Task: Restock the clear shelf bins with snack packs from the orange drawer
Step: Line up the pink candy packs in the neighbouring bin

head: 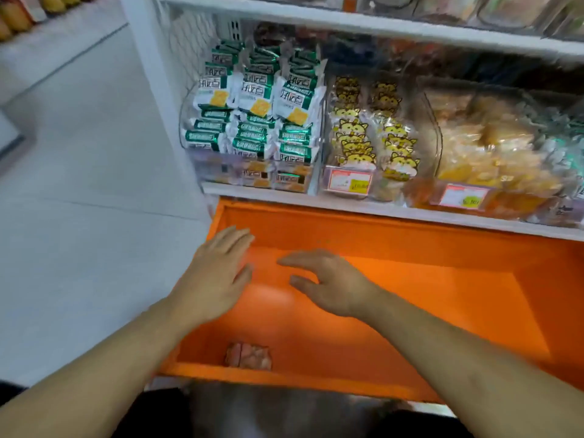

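Hands hovering over open orange drawer point(395, 245), palms down. Left hand point(215, 276) lying flat, fingers straight, holding nothing. Right hand point(328, 282) reaching leftward, fingers relaxed and spread, holding nothing. Single reddish snack pack point(249, 356) lying at drawer's front left corner. Clear shelf bins sitting above drawer: green-and-white cracker packs point(252, 118) filling left bin, cat-print packs point(363, 134) beside it.

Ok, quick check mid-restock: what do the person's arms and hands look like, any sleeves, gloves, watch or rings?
Both forearms are bare as far as the head view shows: no sleeves reach into the frame. The left hand and the right hand wear no gloves. No watch, bracelet or ring shows on either wrist or on the visible fingers. The picture is slightly blurred, so fine marks cannot be told.
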Tool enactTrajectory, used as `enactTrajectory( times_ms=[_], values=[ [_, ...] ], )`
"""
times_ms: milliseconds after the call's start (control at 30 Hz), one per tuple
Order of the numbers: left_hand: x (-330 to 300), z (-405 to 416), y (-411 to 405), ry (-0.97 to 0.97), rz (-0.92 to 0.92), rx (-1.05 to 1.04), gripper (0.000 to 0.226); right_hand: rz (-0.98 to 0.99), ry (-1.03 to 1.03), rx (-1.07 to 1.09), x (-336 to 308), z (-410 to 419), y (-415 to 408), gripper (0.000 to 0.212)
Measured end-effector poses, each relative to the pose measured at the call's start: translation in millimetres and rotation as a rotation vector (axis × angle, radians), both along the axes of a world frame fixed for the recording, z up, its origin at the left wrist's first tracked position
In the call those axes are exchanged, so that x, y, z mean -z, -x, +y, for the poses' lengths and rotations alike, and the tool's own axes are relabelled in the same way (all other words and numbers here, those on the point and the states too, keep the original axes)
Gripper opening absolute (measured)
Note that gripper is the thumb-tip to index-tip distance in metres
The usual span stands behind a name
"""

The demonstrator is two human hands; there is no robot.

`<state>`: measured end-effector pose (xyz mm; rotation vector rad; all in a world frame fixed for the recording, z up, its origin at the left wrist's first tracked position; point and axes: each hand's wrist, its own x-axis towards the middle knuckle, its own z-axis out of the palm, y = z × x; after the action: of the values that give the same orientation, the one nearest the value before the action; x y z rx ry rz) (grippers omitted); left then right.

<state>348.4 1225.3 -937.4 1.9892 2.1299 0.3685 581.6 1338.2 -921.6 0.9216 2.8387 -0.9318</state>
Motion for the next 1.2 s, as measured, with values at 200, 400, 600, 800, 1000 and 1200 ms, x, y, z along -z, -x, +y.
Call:
enactTrajectory(
  times_ms=[200, 400, 600, 800, 1000, 1200],
  values=[
    [50.6, -26.3, 27.9, 0.168, 0.019, -0.125, 0.074, -0.213, 0.200, -0.179, 97.6, -35.0, 39.0, 0.054],
    [73.7, -29.7, 28.7, 0.108, -0.011, -0.159, 0.072, -0.301, 0.396, -0.272, 175.6, -43.3, 70.2, 0.053],
    [80.3, -28.4, 29.0, 0.071, 0.007, -0.172, 0.070, -0.348, 0.395, -0.250, 209.8, -54.2, 79.7, 0.023],
    [81.8, -28.8, 29.3, 0.083, 0.043, -0.172, 0.063, -0.312, 0.377, -0.200, 194.7, -54.5, 75.5, 0.029],
    [57.0, -18.8, 15.7, 0.151, 0.074, -0.178, 0.054, -0.155, 0.422, 0.039, 115.8, -29.9, 55.3, 0.040],
    [-46.9, 35.3, -5.1, 0.083, -0.331, -0.225, 0.028, 0.035, 0.434, 0.236, -14.7, -0.2, 22.7, 0.039]
  ],
)
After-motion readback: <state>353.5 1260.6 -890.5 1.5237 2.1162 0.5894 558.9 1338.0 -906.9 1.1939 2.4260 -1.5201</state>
